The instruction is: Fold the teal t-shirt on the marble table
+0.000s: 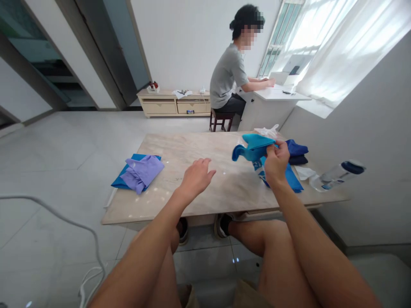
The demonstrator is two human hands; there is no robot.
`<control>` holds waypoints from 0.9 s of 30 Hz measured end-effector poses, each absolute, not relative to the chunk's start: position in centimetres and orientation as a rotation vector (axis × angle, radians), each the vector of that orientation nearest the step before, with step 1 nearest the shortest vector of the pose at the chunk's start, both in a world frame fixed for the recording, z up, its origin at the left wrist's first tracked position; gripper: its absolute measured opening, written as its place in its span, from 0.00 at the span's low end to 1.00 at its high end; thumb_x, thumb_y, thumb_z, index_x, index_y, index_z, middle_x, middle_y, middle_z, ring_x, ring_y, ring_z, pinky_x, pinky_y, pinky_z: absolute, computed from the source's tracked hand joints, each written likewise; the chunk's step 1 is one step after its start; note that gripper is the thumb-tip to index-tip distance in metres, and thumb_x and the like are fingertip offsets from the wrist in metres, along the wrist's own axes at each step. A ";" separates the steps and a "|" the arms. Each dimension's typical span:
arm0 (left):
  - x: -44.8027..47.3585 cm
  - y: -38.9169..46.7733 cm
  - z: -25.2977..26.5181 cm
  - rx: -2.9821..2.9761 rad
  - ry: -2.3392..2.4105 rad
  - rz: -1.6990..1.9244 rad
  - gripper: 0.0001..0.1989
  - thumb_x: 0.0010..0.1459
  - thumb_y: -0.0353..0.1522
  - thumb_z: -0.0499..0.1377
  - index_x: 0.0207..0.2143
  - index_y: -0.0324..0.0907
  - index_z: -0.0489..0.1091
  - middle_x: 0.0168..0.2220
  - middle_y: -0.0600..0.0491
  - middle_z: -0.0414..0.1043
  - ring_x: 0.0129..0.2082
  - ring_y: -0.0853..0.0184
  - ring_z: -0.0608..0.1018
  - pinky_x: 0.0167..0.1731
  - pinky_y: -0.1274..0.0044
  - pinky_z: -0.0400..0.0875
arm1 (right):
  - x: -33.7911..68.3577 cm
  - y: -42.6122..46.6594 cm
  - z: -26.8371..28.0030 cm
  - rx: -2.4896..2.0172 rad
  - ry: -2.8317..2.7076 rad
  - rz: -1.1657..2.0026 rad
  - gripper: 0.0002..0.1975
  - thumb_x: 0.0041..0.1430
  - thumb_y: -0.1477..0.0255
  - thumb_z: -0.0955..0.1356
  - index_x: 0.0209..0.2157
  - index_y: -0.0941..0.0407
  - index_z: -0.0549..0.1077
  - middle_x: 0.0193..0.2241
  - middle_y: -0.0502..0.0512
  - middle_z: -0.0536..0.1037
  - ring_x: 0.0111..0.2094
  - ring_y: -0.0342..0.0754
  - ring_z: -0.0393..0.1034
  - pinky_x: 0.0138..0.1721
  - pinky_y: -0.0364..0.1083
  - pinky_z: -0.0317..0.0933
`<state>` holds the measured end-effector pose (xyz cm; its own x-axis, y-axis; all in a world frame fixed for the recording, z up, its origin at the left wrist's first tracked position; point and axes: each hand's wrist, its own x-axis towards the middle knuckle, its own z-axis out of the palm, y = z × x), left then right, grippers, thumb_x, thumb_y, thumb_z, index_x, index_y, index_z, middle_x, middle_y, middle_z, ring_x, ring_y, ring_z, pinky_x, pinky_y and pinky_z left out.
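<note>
Head view: I am monitoring 2 bare hands working at the marble-patterned desk (205,201). The right hand (276,160) is grasping the teal cloth (258,141), pinching its right end between thumb and fingers. The cloth is hanging raised over the right part of the desk, its free end folding over and pointing left. Directly below, a blue folded item (293,179) is lying on the desk, the right hand and wrist partly covering it; I am not able to tell whether the teal cloth is touching it.

The left hand (197,175) is released, its fingers loosely spread and its thumb pointing right. It is positioned over the middle of the desk; I am not able to confirm contact with the surface.

At the left end, a purple cloth (141,171) is resting on a blue folded cloth (119,183). On the right, beyond the right hand, a navy cloth (297,148) is lying on a darker folded cloth (298,160). A white tissue (305,173) and a clear bottle (334,177) with a dark cap are occupying the right end. Farther back, a co-worker (224,81) in a grey shirt is sitting on a stool (221,115), facing a window.
</note>
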<state>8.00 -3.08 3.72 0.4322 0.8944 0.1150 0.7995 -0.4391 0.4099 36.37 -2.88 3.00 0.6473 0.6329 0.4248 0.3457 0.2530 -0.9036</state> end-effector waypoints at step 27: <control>2.4 -1.1 2.8 1.424 1.101 1.014 0.34 0.56 0.64 0.65 0.35 0.40 0.81 0.34 0.49 0.82 0.38 0.57 0.80 0.39 0.70 0.76 | 27.1 -0.2 2.6 -1.361 -1.627 0.678 0.26 0.67 0.45 0.66 0.27 0.52 0.69 0.26 0.49 0.72 0.31 0.50 0.67 0.37 0.49 0.62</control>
